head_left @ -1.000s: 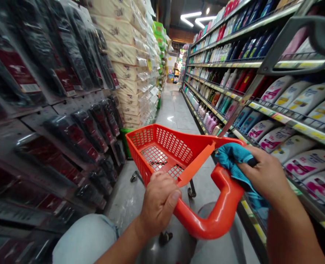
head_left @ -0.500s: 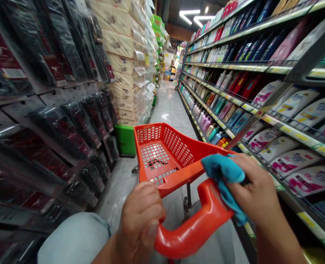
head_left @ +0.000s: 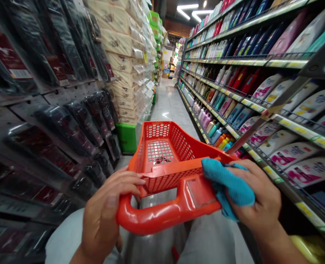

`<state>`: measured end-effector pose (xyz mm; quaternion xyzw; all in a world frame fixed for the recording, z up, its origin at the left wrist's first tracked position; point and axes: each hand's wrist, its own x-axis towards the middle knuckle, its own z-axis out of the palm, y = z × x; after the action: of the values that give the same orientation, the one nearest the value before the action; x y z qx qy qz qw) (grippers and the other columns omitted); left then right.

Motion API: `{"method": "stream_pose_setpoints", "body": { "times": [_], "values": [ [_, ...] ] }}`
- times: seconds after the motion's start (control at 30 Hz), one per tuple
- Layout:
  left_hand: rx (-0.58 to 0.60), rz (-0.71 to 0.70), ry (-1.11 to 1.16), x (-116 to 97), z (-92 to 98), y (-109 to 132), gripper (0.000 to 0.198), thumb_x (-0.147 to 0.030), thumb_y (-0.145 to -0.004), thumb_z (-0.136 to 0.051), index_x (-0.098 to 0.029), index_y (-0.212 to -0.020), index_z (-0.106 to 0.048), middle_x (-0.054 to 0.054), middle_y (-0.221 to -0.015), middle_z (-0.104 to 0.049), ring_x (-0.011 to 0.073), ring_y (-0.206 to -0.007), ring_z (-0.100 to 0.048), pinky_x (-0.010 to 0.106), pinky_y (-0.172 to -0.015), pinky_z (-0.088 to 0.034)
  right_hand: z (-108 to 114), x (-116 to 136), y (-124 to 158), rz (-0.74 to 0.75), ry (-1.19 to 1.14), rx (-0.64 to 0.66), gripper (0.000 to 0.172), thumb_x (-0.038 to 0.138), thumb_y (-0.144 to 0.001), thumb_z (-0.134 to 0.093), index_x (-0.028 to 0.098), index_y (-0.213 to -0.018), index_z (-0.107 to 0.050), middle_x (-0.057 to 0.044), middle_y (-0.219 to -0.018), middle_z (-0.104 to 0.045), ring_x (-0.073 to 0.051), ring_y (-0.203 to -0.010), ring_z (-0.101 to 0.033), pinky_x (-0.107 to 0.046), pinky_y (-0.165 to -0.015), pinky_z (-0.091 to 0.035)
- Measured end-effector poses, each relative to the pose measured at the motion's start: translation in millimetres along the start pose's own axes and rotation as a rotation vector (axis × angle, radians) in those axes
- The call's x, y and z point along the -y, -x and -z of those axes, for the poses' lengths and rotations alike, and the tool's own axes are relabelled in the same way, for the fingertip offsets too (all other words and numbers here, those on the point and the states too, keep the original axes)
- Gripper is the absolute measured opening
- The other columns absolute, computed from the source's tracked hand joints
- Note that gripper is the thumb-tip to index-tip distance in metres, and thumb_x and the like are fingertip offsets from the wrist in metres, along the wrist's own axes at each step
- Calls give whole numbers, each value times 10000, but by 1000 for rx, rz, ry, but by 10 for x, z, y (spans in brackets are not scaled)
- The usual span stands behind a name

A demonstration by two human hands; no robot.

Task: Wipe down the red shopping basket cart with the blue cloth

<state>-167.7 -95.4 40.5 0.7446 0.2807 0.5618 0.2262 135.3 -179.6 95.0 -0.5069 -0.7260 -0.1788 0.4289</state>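
Cloth (head_left: 231,183) clutched by right fingers (head_left: 257,176) hides part of the red handle (head_left: 154,220), its left corner grasped by left fingers (head_left: 125,181).

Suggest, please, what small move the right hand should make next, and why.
Probably slide the blue cloth leftward along the red handle: the right hand holds it bunched at the handle's right side; the left hand grips the left bend.
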Motion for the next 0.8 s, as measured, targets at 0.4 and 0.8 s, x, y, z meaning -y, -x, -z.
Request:
{"method": "stream_pose_setpoints", "body": {
  "times": [0.4,0.8],
  "values": [
    [30,-291,-251,70,130,-112,269,-152,-965,-393,-223,-845,-623,12,-787,-670,168,-821,-658,392,-950,-520,9,-263,84,-132,153,-153,140,219,-855,-633,216,-945,-740,-48,-904,-696,-212,-855,-665,-345,-775,-521],
    [-92,-399,-587,-110,-413,-190,129,-190,-903,-599,-225,-1015,-652,73,-1077,-760,255,-1058,-680,552,-1112,-413,-148,-114,205,-192,77,-234,194,215,-834,-679,246,-1011,-751,-42,-952,-702,-210,-892,-672,-340,-790,-543]
  ]
}}
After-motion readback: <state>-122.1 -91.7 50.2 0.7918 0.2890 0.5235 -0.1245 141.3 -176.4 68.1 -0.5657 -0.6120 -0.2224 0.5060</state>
